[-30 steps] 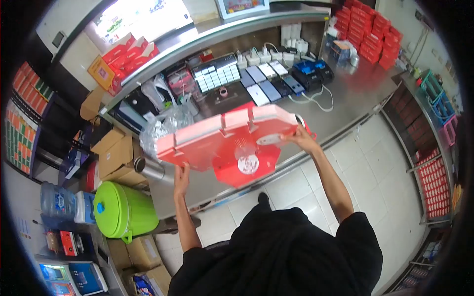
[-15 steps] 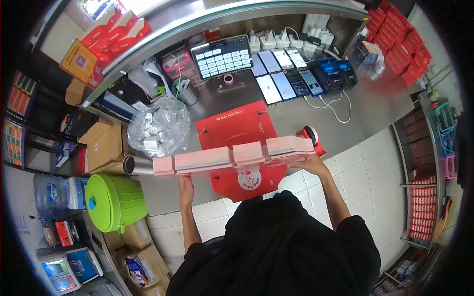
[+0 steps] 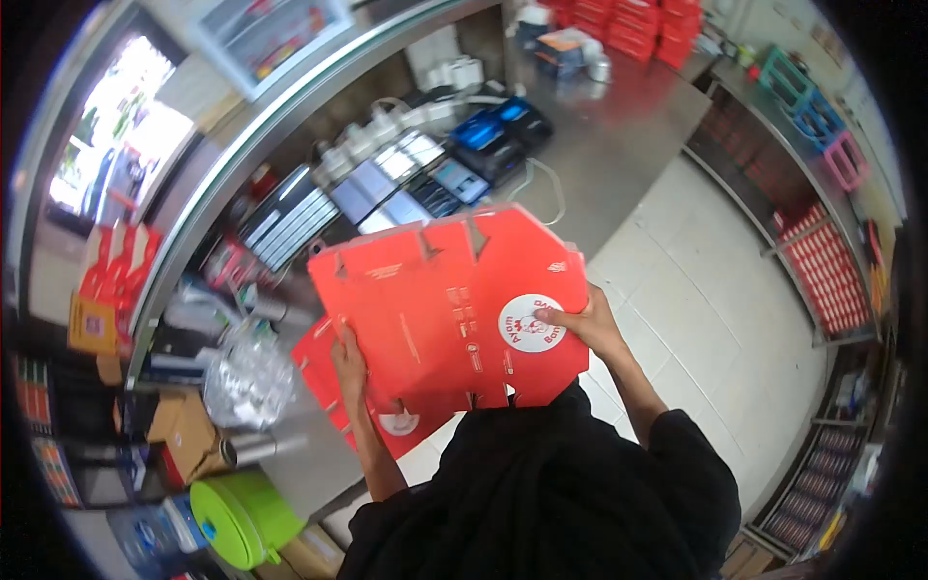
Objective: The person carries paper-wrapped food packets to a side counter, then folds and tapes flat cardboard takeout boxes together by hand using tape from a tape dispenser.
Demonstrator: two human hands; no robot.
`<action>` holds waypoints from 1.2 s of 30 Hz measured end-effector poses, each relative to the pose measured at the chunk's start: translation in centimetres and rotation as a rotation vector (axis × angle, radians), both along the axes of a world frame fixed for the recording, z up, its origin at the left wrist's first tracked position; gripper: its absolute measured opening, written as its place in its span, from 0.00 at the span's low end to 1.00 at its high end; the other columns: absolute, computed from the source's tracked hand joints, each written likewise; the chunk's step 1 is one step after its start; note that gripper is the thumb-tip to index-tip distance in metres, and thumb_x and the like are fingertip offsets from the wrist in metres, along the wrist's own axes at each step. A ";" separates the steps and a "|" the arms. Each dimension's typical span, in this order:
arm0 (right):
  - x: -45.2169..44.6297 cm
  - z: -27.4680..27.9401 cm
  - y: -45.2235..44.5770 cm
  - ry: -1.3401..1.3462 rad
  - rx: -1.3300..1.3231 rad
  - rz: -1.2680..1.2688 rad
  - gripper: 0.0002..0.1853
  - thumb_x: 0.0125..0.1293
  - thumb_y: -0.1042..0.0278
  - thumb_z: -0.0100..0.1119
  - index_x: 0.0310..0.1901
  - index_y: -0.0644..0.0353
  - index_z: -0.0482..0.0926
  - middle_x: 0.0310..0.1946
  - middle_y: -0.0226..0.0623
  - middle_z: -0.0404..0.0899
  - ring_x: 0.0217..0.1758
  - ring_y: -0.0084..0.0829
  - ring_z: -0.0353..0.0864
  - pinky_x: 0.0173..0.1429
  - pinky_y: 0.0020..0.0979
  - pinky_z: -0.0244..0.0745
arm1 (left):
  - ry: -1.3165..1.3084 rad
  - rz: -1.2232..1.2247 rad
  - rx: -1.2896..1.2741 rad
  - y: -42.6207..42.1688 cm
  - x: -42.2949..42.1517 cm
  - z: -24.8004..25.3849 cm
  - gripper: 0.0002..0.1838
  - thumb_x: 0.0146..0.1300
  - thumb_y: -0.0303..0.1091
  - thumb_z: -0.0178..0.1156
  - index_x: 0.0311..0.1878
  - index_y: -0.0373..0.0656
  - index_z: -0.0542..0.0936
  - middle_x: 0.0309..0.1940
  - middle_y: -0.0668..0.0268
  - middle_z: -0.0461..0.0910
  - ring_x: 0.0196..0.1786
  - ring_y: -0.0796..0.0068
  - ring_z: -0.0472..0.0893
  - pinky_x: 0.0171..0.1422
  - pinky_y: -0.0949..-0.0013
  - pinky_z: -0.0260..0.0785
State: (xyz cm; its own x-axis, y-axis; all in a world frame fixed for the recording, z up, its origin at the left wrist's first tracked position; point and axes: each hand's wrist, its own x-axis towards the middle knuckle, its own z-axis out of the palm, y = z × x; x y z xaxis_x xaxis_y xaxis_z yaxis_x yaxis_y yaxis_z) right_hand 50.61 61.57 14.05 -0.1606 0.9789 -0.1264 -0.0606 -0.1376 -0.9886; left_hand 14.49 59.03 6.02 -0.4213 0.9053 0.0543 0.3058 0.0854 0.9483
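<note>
A stack of flat red cardboard box blanks [image 3: 425, 300] is held up in front of my body, its printed face toward me. A round white logo shows near its right end. My left hand [image 3: 350, 367] grips the left part of the stack. At the opposite end, my right hand [image 3: 592, 329] has its thumb lying over the logo. The fingers behind the stack are hidden. Below and to the left, another flat red box blank [image 3: 314, 360] lies on the steel counter, partly covered by the stack and my left arm.
Phones [image 3: 401, 208], a tablet [image 3: 290, 217] and black printers [image 3: 493, 135] occupy the counter beyond the stack. A clear plastic bag [image 3: 246, 377] lies at left, above a green lidded bin [image 3: 246, 517]. Red boxes [image 3: 638, 24] are piled at the counter's far end. Tiled floor [image 3: 677, 290] extends to the right.
The stack, edge-up half a second ago, has tipped so its printed face shows. My view has turned right, and both hands still hold the stack.
</note>
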 end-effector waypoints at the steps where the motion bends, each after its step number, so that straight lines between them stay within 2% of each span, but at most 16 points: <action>1: 2.6 -0.9 0.1 0.063 -0.068 -0.095 0.21 0.47 0.71 0.65 0.44 0.65 0.72 0.36 0.38 0.78 0.38 0.27 0.79 0.42 0.26 0.75 | 0.000 -0.022 0.066 3.0 3.0 0.1 0.27 0.68 0.48 0.35 0.36 0.32 0.74 0.26 0.62 0.76 0.31 0.71 0.74 0.34 0.68 0.64; 2: 5.2 -2.1 0.2 0.129 -0.137 -0.184 0.21 0.48 0.71 0.65 0.44 0.66 0.72 0.36 0.39 0.78 0.38 0.26 0.79 0.41 0.26 0.75 | 0.001 -0.038 0.129 6.2 6.3 0.6 0.28 0.68 0.48 0.33 0.38 0.31 0.75 0.31 0.56 0.78 0.37 0.63 0.77 0.40 0.65 0.65; 4: 10.5 -5.1 0.7 0.294 -0.251 -0.302 0.21 0.52 0.69 0.62 0.47 0.66 0.69 0.39 0.40 0.77 0.39 0.27 0.78 0.41 0.27 0.76 | 0.512 -0.299 -0.276 12.9 10.7 0.3 0.33 0.66 0.53 0.29 0.46 0.31 0.73 0.42 0.45 0.75 0.48 0.49 0.73 0.51 0.61 0.62; 6: 15.0 -8.7 1.2 0.513 -0.358 -0.465 0.22 0.53 0.68 0.61 0.49 0.66 0.68 0.40 0.41 0.76 0.41 0.28 0.78 0.42 0.28 0.76 | 0.474 -0.437 -0.312 18.9 17.8 -0.3 0.37 0.64 0.57 0.24 0.50 0.32 0.71 0.47 0.43 0.71 0.53 0.45 0.68 0.58 0.60 0.58; 8: 19.0 -13.4 2.5 0.531 -0.346 -0.562 0.21 0.56 0.66 0.58 0.50 0.67 0.67 0.42 0.43 0.76 0.42 0.30 0.78 0.44 0.30 0.76 | 0.565 -0.662 -0.290 25.7 23.7 -5.0 0.41 0.61 0.62 0.20 0.51 0.34 0.70 0.50 0.44 0.69 0.56 0.47 0.66 0.61 0.58 0.55; 13: 25.8 -22.5 6.0 0.707 -0.357 -0.654 0.24 0.59 0.62 0.55 0.54 0.65 0.64 0.48 0.42 0.72 0.50 0.32 0.73 0.53 0.34 0.70 | 0.683 -0.799 -0.530 35.6 36.2 -9.0 0.43 0.60 0.63 0.19 0.52 0.34 0.70 0.53 0.46 0.67 0.59 0.49 0.63 0.63 0.59 0.53; 16: 27.0 -22.6 8.6 0.858 -0.266 -0.659 0.24 0.60 0.61 0.52 0.55 0.64 0.63 0.50 0.41 0.71 0.52 0.32 0.72 0.55 0.35 0.68 | 0.634 -0.836 -0.579 40.9 39.2 -11.3 0.41 0.60 0.62 0.20 0.55 0.34 0.67 0.53 0.46 0.67 0.59 0.48 0.62 0.63 0.59 0.53; 18: 28.0 -24.3 11.2 0.891 -0.252 -0.705 0.22 0.61 0.60 0.51 0.53 0.65 0.65 0.49 0.43 0.72 0.51 0.32 0.73 0.54 0.34 0.70 | 0.472 -0.692 -0.361 41.9 40.0 -10.6 0.40 0.61 0.62 0.22 0.56 0.33 0.64 0.54 0.45 0.65 0.59 0.47 0.62 0.63 0.59 0.53; 20: 29.2 -26.2 13.7 0.746 -0.198 -0.684 0.23 0.61 0.61 0.52 0.53 0.67 0.65 0.49 0.43 0.72 0.51 0.32 0.73 0.53 0.34 0.70 | 0.325 -0.545 -0.224 39.4 39.8 -8.9 0.39 0.61 0.62 0.24 0.57 0.33 0.62 0.55 0.44 0.64 0.59 0.46 0.62 0.63 0.59 0.53; 22: 29.5 -26.3 15.2 0.798 -0.203 -0.693 0.23 0.59 0.65 0.54 0.54 0.65 0.63 0.49 0.42 0.71 0.50 0.32 0.74 0.52 0.34 0.71 | 0.190 -0.396 -0.121 36.1 39.0 -6.4 0.38 0.62 0.61 0.25 0.56 0.33 0.62 0.55 0.43 0.63 0.59 0.44 0.61 0.62 0.59 0.54; 26: 29.5 -27.3 17.1 0.787 -0.216 -0.702 0.24 0.59 0.67 0.55 0.55 0.64 0.61 0.49 0.41 0.71 0.50 0.32 0.74 0.52 0.35 0.72 | -0.287 -0.297 -0.169 27.2 34.5 -6.4 0.31 0.64 0.58 0.30 0.55 0.41 0.65 0.50 0.56 0.71 0.50 0.61 0.72 0.52 0.61 0.63; 28: 29.5 -26.3 17.0 0.790 -0.240 -0.605 0.25 0.59 0.63 0.55 0.55 0.63 0.61 0.50 0.40 0.71 0.51 0.31 0.73 0.53 0.34 0.72 | -0.368 -0.257 -0.258 21.1 32.7 -5.9 0.29 0.65 0.57 0.31 0.56 0.43 0.65 0.48 0.62 0.72 0.46 0.72 0.73 0.48 0.68 0.64; 30: 29.6 -25.1 16.6 0.827 -0.248 -0.491 0.25 0.59 0.62 0.55 0.55 0.63 0.62 0.50 0.40 0.71 0.52 0.31 0.72 0.54 0.34 0.71 | -0.387 -0.239 -0.255 14.1 31.6 -4.8 0.29 0.65 0.57 0.30 0.55 0.44 0.66 0.47 0.64 0.73 0.44 0.72 0.74 0.46 0.71 0.64; 31: 29.8 -25.2 16.4 0.727 -0.217 -0.405 0.33 0.59 0.48 0.52 0.58 0.64 0.57 0.55 0.41 0.66 0.58 0.35 0.66 0.61 0.42 0.61 | -0.422 -0.213 -0.273 10.8 30.6 -6.2 0.29 0.65 0.57 0.31 0.55 0.44 0.66 0.47 0.64 0.73 0.44 0.71 0.74 0.46 0.70 0.64; 34: 29.7 -23.5 13.1 0.538 -0.444 -0.662 0.44 0.55 0.33 0.45 0.62 0.62 0.52 0.60 0.42 0.59 0.62 0.39 0.59 0.63 0.49 0.51 | -0.454 -0.126 -0.302 -0.1 28.2 -6.8 0.31 0.65 0.58 0.31 0.55 0.41 0.66 0.46 0.62 0.74 0.44 0.70 0.74 0.46 0.68 0.64; 36: 29.9 -28.7 10.7 0.412 -0.476 -0.788 0.47 0.53 0.28 0.40 0.64 0.59 0.46 0.63 0.42 0.54 0.63 0.41 0.58 0.62 0.53 0.46 | -0.487 -0.060 -0.322 -8.0 26.6 -6.0 0.31 0.64 0.58 0.31 0.54 0.40 0.66 0.46 0.61 0.74 0.44 0.70 0.75 0.47 0.67 0.65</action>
